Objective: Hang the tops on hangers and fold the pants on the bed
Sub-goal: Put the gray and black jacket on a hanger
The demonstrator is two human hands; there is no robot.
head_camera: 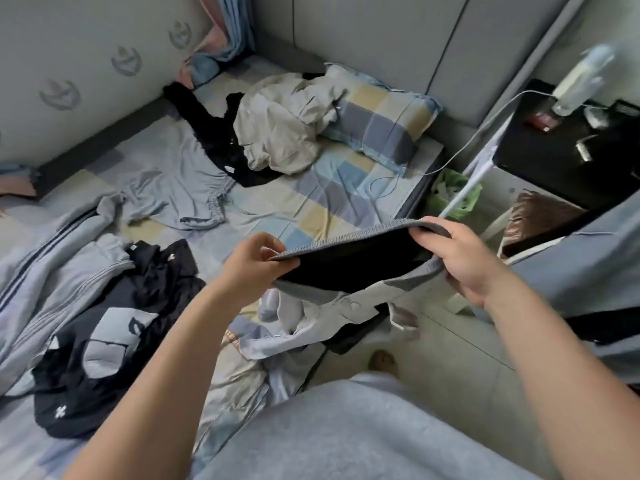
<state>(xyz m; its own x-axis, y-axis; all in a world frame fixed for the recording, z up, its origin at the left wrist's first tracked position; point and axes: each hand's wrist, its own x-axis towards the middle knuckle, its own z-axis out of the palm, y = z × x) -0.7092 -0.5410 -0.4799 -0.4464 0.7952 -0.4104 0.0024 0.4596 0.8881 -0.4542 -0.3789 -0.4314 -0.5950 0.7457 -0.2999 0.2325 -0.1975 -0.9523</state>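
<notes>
While both hands hold it up at the bed's near right side, the held garment (332,317) hangs by its grey ribbed band (346,237). The band is pulled open into a loop, with dark lining showing inside.

Left hand (256,265): narrow pinch, thumb and curled fingers closed on the band's left end.
Right hand (460,261): fingers and thumb curled round the band's right end, nothing else in it.
The pale lower cloth droops onto the mattress edge and partly over the floor side. Top or pants: cannot tell from this fold.

Bed (311,199), checked sheet. Its right edge runs from the pillow (381,123) down toward the right hand. Tiled floor (457,368) lies beyond it, with a foot (381,360) there. A green bin (453,192) and a black nightstand (554,164) stand close off that edge. A white cable (481,129) trails from the nightstand onto the sheet.

Open sheet: one patch mid-bed, between the pillow, the held band and the light blue shorts (180,192).
Head end: a beige heap (277,133) lies over a black garment (207,133).
Left side: a grey striped jacket (52,247) touches a black-and-grey garment (104,334).
A wall (86,46) closes the far left side.
</notes>
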